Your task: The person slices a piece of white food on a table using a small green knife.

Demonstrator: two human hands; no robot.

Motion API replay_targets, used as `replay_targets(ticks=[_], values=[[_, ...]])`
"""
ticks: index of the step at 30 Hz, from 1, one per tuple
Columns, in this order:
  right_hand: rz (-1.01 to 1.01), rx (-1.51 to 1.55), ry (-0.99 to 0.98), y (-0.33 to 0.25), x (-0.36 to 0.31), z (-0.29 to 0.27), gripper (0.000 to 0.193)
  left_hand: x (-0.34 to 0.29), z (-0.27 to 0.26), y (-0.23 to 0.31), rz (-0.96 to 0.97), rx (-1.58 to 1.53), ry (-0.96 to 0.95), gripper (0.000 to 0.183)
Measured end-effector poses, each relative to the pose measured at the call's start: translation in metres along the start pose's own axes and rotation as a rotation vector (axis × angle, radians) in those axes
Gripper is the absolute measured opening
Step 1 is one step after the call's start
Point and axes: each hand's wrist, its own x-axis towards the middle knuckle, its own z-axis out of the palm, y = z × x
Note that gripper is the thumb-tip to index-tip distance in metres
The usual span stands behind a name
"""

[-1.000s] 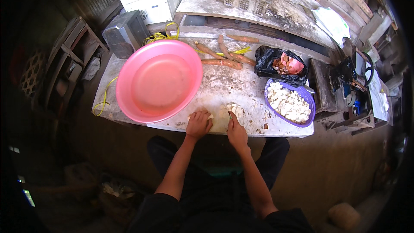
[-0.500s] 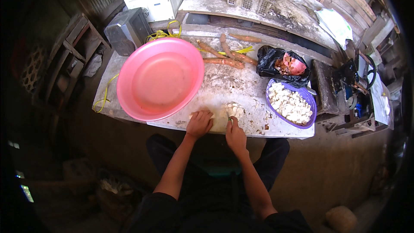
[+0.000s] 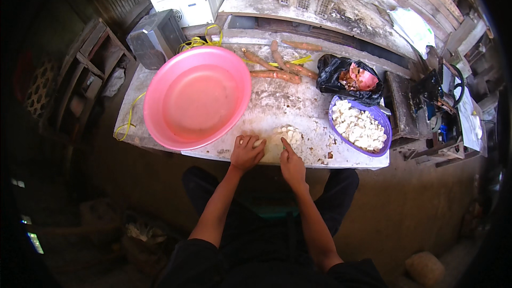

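White and peeled, one root (image 3: 258,143) is gripped by the left hand (image 3: 246,153), one knife (image 3: 284,147) by the right hand (image 3: 292,167).

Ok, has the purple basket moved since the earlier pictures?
No, the purple basket sits at the same spot by the front right corner of the table.

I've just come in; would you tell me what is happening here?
The person's left hand holds a pale peeled piece on the table, while the right hand grips what looks like a small knife beside a pile of white slices. More slices sit in the purple basket; unpeeled roots lie farther back.
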Motion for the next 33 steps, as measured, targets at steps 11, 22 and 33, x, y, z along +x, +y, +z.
replay_targets(ticks=[11,22,33], values=[[-0.034,0.073,0.065,0.005,-0.001,0.029,0.026,-0.001,0.01,-0.001,0.015,0.007,0.02,0.027],[0.11,0.015,0.019,-0.013,-0.002,0.04,0.028,0.0,0.005,-0.004,0.035,-0.021,-0.022,0.03],[0.067,0.092,0.083,-0.014,-0.001,0.048,0.028,0.0,0.007,-0.003,0.044,-0.035,-0.02,0.031]])
